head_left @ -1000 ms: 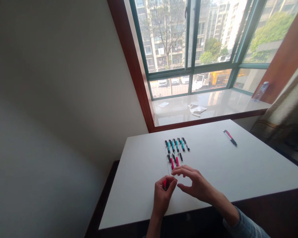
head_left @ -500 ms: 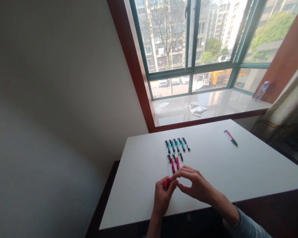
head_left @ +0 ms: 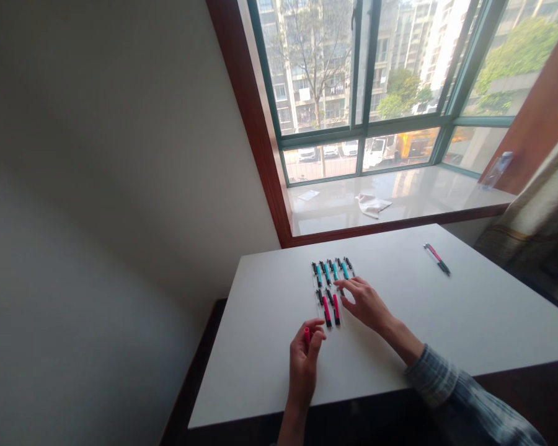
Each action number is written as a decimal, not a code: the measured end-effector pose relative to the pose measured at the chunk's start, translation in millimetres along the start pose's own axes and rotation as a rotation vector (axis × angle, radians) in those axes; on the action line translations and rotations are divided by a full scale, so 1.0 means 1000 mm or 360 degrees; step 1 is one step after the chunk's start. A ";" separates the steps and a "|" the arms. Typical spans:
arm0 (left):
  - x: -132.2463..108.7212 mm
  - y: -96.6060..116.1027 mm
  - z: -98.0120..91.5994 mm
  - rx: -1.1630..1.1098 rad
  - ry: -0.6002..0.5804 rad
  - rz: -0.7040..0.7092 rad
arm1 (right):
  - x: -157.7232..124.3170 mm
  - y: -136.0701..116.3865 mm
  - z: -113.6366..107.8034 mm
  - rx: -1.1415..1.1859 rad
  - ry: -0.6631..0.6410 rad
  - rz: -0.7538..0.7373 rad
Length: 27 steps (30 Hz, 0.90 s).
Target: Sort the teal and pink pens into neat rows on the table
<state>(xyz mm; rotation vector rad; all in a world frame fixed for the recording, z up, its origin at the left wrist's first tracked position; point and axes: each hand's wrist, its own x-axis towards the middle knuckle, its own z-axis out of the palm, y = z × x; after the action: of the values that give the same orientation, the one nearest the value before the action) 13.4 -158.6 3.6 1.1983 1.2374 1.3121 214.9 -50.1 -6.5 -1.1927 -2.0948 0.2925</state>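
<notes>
My left hand [head_left: 302, 365] is closed around a pink pen barrel [head_left: 307, 335], whose open end points up above the fingers. Over the right end of the front row of pen parts, my right hand [head_left: 371, 308] reaches with thumb and forefinger apart, close to a small black pen part [head_left: 341, 291] that the fingers partly cover. That row also has two pink barrels [head_left: 326, 310] with black pieces [head_left: 319, 297] beside them. Behind it lies a row of turquoise barrels [head_left: 319, 274] and black parts, its right end partly hidden by my fingers.
A whole pink and black pen [head_left: 437, 259] lies at the right of the white table [head_left: 260, 334]. Behind the table, a crumpled cloth [head_left: 372, 205] and a clear bottle [head_left: 498, 169] are on the windowsill. A curtain [head_left: 521, 217] hangs at the right.
My right hand has left my left hand and moved forward to the black part in the front row. The left hand has turned slightly, showing the pink barrel's open end.
</notes>
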 end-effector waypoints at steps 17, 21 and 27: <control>-0.001 -0.011 0.002 -0.0131 0.0156 0.0130 | -0.067 -0.093 0.003 0.0861 -0.0124 0.0361; -0.002 -0.007 0.002 -0.0090 0.0137 0.0112 | -0.077 -0.113 0.017 0.0995 -0.0077 0.0512; 0.002 -0.011 -0.002 -0.0262 0.0165 0.0052 | -0.080 -0.112 0.025 0.1385 0.0114 0.0758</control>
<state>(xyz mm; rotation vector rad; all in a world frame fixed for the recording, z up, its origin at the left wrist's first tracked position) 11.4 -156.7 -7.6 1.0489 1.1622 1.4864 150.5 -174.5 -5.3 -1.0813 -1.3207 1.2099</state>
